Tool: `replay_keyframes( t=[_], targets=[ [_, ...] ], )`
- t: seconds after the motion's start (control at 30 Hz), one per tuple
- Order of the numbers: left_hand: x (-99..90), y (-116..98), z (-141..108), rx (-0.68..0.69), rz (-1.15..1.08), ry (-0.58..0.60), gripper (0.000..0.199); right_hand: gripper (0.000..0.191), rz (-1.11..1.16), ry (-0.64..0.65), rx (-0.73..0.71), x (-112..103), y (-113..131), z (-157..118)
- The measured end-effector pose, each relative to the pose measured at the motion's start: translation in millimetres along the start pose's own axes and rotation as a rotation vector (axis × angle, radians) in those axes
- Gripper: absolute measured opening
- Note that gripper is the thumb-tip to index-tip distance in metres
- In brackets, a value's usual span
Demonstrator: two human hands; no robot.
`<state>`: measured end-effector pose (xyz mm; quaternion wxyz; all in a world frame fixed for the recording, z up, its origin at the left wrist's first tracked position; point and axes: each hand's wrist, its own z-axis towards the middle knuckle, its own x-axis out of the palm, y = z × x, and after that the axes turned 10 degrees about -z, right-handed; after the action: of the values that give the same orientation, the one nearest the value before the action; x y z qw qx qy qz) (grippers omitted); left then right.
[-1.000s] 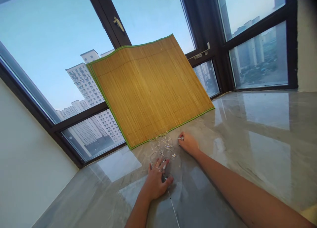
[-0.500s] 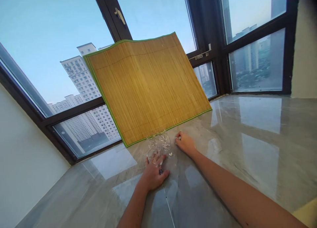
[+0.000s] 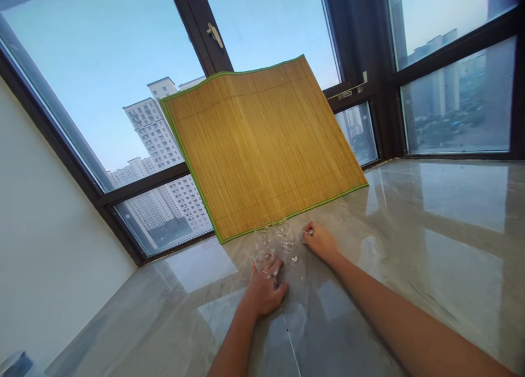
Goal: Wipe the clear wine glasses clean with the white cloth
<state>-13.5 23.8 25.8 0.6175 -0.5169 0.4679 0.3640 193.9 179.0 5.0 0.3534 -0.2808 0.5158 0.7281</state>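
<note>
My left hand (image 3: 266, 294) is curled around the lower part of a clear drinking glass (image 3: 266, 262). Its fingers show through and beside the glass, and the thumb points right. A small dark bit shows near the thumb. To the right, my right hand (image 3: 322, 240) rests low over the glossy stone surface with its fingers pinched together. Something small and shiny shows at the fingertips, too small to name. Two more clear glasses, one at the left (image 3: 262, 236) and one at the right (image 3: 285, 238), stand just beyond. Between the hands lies a small shiny piece (image 3: 294, 259).
A bamboo mat (image 3: 266, 147) with green edging leans against the window (image 3: 102, 93) behind the glasses. The glossy grey stone surface (image 3: 410, 257) carries bright window reflections. A white wall (image 3: 49, 229) bounds the left side. A blurred object (image 3: 16, 363) shows at the bottom left corner.
The whole view has shifted, so the scene sits further right. Both hands keep nearly the same places beside the glasses.
</note>
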Motion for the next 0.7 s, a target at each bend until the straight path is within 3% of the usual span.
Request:
replay_keyframes(
  t=[0.27,0.7],
  targets=[
    [2.3,1.6,0.3,0.019,0.027,-0.051,0.063,0.018,0.0,0.0,0.006,1.5,-0.1,1.2],
    [6.2,8.5,2.1,0.017,-0.006,-0.073,0.068,0.015,0.002,-0.004,-0.003,-0.8,3.1,-1.2]
  ],
)
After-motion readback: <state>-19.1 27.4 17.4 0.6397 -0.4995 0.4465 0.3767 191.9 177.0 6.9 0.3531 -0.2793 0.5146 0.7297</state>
